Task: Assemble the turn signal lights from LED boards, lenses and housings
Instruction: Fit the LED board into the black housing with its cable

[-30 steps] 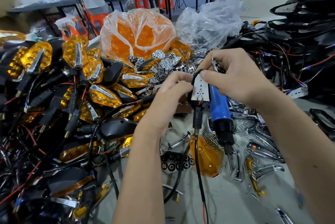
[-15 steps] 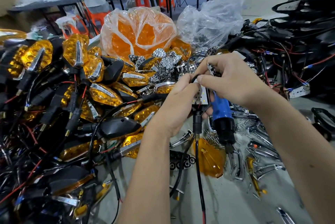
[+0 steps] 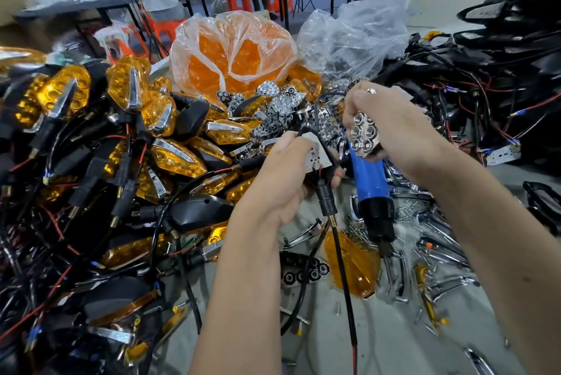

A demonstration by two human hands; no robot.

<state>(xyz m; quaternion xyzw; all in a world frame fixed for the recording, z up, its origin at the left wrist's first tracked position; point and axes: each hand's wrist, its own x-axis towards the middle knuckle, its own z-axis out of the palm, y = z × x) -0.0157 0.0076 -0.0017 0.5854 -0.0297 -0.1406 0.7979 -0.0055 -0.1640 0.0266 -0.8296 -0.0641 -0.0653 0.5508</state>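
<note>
My right hand (image 3: 391, 128) has come back holding a chrome reflector (image 3: 362, 138) with the blue screwdriver (image 3: 368, 180); left hand (image 3: 282, 180) grips the housing with its LED board (image 3: 317, 153) bare, ready for seating.

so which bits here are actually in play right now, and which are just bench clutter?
In play:
- left hand holding the housing with the white LED board
- right hand gripping the chrome reflector and the blue screwdriver

Lying about:
- loose amber lens
- bag of amber lenses
- pile of finished lights
- chrome trim strips
</note>
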